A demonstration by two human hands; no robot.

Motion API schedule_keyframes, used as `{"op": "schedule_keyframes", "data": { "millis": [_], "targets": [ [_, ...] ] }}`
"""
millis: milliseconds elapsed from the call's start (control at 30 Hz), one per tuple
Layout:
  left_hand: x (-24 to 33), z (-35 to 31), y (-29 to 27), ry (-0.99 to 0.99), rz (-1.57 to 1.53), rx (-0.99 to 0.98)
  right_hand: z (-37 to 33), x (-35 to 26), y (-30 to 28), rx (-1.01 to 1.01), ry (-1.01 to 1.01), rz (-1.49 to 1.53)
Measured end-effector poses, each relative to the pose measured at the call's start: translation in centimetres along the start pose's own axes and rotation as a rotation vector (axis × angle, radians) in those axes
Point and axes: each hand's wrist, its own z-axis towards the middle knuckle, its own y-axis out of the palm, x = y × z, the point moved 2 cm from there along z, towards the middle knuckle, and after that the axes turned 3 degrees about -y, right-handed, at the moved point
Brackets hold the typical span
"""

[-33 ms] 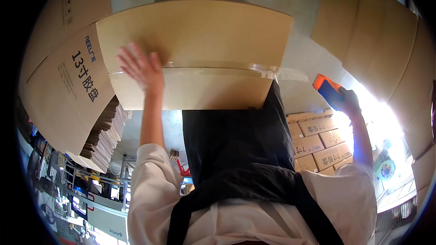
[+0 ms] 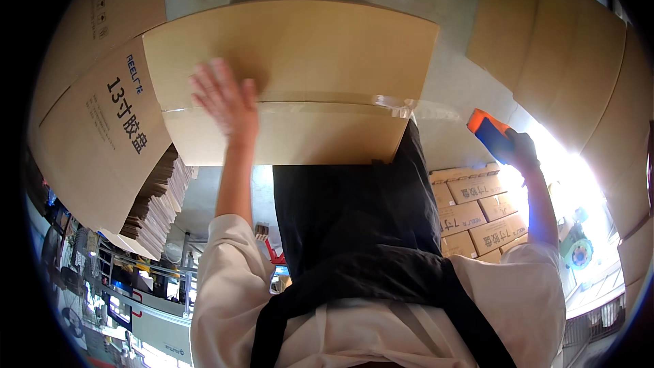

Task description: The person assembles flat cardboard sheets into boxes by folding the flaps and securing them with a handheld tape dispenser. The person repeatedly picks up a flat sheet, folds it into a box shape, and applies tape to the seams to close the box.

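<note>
A brown cardboard box [image 2: 293,48] is in front of me, its two top panels meeting at a seam. My left hand [image 2: 228,99] is over the seam on the left part of the box, fingers stretched and slightly blurred; whether the palm touches the cardboard I cannot tell. Off to the right, my right hand [image 2: 523,153] grips a blue and orange tape dispenser [image 2: 492,135]. From it a strip of clear packing tape [image 2: 443,110] reaches left to the box's right edge, where a wrinkled end of tape lies on the seam.
A large printed carton [image 2: 102,123] stands close on the left, with a stack of flattened cardboard [image 2: 160,197] by it. Tall cardboard sheets [image 2: 545,48] are at the far right. Several small cartons [image 2: 477,215] are stacked on the right, near a bright opening.
My left hand has shifted a little to the right over the box. My right hand with the tape dispenser has moved very slightly left.
</note>
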Motion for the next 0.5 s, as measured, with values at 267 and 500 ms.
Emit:
{"op": "schedule_keyframes", "data": {
  "millis": [267, 500],
  "targets": [
    [11.0, -3.7, 4.2, 0.355, -0.038, -0.367, 12.4, -15.9, 9.8, -0.052, -0.036, 0.043],
    [9.9, -2.0, 4.7, 0.323, -0.02, -0.363, 15.0, -15.8, 13.5, -0.004, 0.454, 0.616]
  ]
}}
